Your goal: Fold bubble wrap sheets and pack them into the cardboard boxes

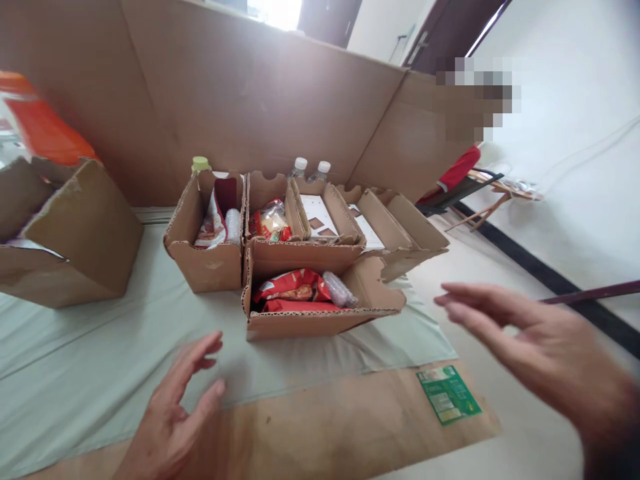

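Note:
My left hand (177, 410) hovers over the near side of the table, thumb and fingers apart, holding nothing. To the right, my right hand (520, 347) is raised past the table's edge, fingers stretched out and nothing in it. Between them lies a cardboard box (320, 325), set crosswise in front of the others. Inside it are red snack bags (300, 287) and a clear crinkled plastic package (340, 290). Nearest my right hand on the table is a flat green packet (449, 395). Neither hand touches anything.
Behind stand several narrow cardboard boxes, one with a snack bag (273, 220). White-capped bottles (324, 170) show behind them. A larger box (95, 233) stands left, near an orange object (50, 127). A cardboard partition (250, 100) closes the back; a person in a red sleeve (460, 170) sits beyond.

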The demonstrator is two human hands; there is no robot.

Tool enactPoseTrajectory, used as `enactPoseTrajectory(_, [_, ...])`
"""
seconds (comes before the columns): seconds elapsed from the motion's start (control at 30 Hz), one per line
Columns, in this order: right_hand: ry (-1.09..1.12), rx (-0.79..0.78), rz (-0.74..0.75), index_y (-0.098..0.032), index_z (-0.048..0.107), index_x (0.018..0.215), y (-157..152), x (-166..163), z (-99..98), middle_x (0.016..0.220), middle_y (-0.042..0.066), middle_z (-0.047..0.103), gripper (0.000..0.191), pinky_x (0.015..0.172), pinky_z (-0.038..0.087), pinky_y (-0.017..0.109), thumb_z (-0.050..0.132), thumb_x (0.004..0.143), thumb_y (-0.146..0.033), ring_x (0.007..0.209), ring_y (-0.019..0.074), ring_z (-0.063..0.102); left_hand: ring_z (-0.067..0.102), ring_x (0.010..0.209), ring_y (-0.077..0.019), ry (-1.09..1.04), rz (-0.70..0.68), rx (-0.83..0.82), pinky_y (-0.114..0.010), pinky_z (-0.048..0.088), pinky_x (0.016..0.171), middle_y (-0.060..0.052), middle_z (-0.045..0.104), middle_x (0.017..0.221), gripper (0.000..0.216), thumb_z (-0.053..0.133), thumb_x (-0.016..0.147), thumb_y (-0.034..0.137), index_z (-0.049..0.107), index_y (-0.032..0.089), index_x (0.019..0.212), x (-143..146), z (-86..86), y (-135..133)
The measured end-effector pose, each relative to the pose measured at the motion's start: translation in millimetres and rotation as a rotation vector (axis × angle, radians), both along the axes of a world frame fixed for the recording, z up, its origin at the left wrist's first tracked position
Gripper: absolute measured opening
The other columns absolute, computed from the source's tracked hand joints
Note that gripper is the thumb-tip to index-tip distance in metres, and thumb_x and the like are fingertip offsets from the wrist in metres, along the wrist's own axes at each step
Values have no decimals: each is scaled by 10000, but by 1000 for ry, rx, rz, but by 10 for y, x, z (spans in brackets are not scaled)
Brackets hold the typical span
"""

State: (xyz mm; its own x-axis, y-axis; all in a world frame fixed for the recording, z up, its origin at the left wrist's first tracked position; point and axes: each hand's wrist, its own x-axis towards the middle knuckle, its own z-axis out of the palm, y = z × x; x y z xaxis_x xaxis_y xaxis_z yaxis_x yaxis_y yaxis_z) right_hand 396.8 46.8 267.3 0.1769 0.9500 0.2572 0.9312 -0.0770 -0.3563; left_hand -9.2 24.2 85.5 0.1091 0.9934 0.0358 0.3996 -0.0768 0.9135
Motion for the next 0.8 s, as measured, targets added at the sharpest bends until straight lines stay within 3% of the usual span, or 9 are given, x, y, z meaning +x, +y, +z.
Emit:
enactPoseTrajectory(0.13, [297,-146,135,-207,673,1219,4,-159,-791,1134,126,758,583,752,584,413,696,777,-585,907,285,719,514,1402,-328,-83,-25,53,-529,466,1133,-123,434,1607,729,635,933,436,332,309,1583,351,137,403])
enactPoseTrajectory(0.2, [420,-131,167,-172,689,1111,152,-351,-1073,1067,127,764,518,800,581,428,681,771,-564,915,294,716,492,1418,-335,-146,-67,63,-547,424,1161,-153,467,1568,745,649,907,426,348,238,1562,597,165,569])
enactPoseTrajectory(0.27, [499,-77,142,-157,691,982,190,-462,-1216,958,132,767,453,804,578,450,656,775,-558,883,311,719,517,1393,-336,-214,-76,81,-545,428,1154,-174,528,1500,740,644,890,414,367,184,1536,800,170,605])
enactPoseTrajectory(0.4, [465,20,59,-190,716,914,-260,-420,-1315,927,132,780,379,863,573,495,652,819,-551,941,355,730,439,1466,-346,-185,-113,131,-545,382,1194,-182,455,1581,772,624,892,344,312,180,1579,869,79,169])
enactPoseTrajectory(0.5, [424,46,97,-229,745,1022,-652,-533,-1348,967,106,789,340,879,585,472,638,875,-517,977,342,734,351,1525,-340,-94,-47,118,-522,302,1252,-139,409,1629,740,624,902,333,342,212,1576,596,-19,-312])
enactPoseTrajectory(0.57, [435,47,172,-232,746,1093,-695,-771,-1333,1002,106,785,348,871,590,455,633,896,-495,961,325,731,369,1515,-340,-62,79,61,-522,287,1259,-128,462,1593,679,630,916,369,397,227,1537,338,-13,-466])
enactPoseTrajectory(0.67, [503,62,249,-211,727,1161,-458,-1077,-1258,1077,115,773,403,823,594,423,654,893,-504,908,294,720,455,1452,-358,-52,191,27,-543,343,1221,-136,551,1505,669,681,888,406,449,223,1489,132,150,-359])
enactPoseTrajectory(0.8, [534,153,201,-191,733,1066,-238,-962,-1238,1074,128,773,406,834,583,422,671,866,-538,932,301,717,478,1430,-354,-115,141,198,-542,355,1215,-152,542,1510,738,675,842,324,420,188,1521,395,381,-108])
